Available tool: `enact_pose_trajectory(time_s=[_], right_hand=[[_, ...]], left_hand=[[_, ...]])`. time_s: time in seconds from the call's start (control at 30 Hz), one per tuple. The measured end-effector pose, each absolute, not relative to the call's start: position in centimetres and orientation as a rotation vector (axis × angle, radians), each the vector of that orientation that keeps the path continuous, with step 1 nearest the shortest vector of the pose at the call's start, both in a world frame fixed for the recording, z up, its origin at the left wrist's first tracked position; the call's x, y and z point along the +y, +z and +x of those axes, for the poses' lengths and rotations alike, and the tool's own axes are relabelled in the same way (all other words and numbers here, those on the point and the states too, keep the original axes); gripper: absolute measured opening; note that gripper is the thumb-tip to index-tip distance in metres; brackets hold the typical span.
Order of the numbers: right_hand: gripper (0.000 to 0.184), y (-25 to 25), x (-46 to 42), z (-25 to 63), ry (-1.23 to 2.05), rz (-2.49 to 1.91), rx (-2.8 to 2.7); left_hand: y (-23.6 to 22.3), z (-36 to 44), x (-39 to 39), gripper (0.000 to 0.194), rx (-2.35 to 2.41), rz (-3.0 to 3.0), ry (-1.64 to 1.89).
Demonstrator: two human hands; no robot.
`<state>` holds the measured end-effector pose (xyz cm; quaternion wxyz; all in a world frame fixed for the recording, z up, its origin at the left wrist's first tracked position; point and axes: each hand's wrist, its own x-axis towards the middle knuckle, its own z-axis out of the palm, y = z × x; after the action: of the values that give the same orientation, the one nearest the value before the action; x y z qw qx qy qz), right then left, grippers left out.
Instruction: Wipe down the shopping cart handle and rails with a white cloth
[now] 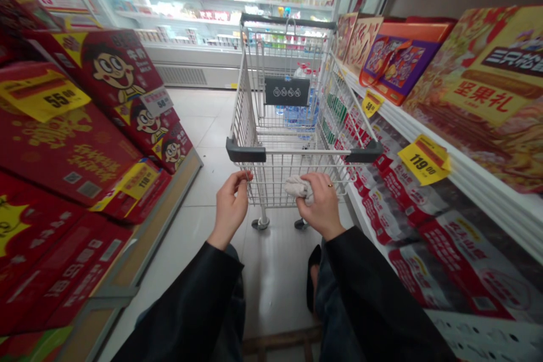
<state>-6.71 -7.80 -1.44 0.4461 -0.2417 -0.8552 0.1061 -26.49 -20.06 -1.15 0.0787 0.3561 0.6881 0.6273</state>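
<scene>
My left hand (231,207) curls at the near left corner of a wire shopping cart (288,181), its fingertips on the wires just below the black handle grip (245,153). My right hand (322,206) grips a crumpled white cloth (299,188) and presses it against the cart's near wire wall. A gold ring shows on one finger of that hand. Bottled water (297,113) in plastic packaging stands inside the cart, partly behind the wires and a black plate (287,91).
Red boxes with cartoon prints and yellow price tags (42,93) are stacked along the left. White shelves (466,181) with packaged gift boxes run along the right. A refrigerated display (203,11) stands ahead, beyond the tiled floor (207,124).
</scene>
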Motion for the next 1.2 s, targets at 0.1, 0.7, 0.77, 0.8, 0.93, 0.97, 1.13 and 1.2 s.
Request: enact_pose_trajectory(time_s=[0.1, 0.7, 0.77, 0.8, 0.93, 0.97, 1.13, 1.2], right_hand=[[0.038, -1.3, -7.8, -6.6, 0.235, -0.580, -2.042], [0.037, -1.9, -8.6, -7.3, 0.316, -0.638, -2.244], [0.035, -2.1, -8.9, -7.6, 0.338, -0.628, -2.317], [0.035, -2.2, -9.1, -7.7, 0.337, -0.612, -2.334], [0.039, -2.0, -9.3, -7.8, 0.269, -0.582, -2.235], [0.040, -2.0, -9.3, -7.8, 0.257, -0.590, -2.202], [0.039, -2.6, -9.2, -8.0, 0.273, -0.631, -2.299], [0.039, -2.9, -9.3, -8.2, 0.271, -0.628, -2.353]], left_hand=[[-1.3, -26.6, -20.2, 0.027, 2.058, 1.073, 1.876], [-1.1, -26.3, -20.2, 0.027, 2.063, 1.105, 1.866], [-1.0, -26.4, -20.2, 0.027, 2.067, 1.105, 1.864], [-1.0, -26.4, -20.2, 0.027, 2.069, 1.105, 1.863], [-1.0, -26.5, -20.2, 0.027, 2.070, 1.101, 1.859], [-1.0, -26.5, -20.2, 0.028, 2.069, 1.099, 1.859], [-0.9, -26.3, -20.2, 0.029, 2.067, 1.087, 1.862], [-0.9, -26.3, -20.3, 0.028, 2.065, 1.084, 1.864]])
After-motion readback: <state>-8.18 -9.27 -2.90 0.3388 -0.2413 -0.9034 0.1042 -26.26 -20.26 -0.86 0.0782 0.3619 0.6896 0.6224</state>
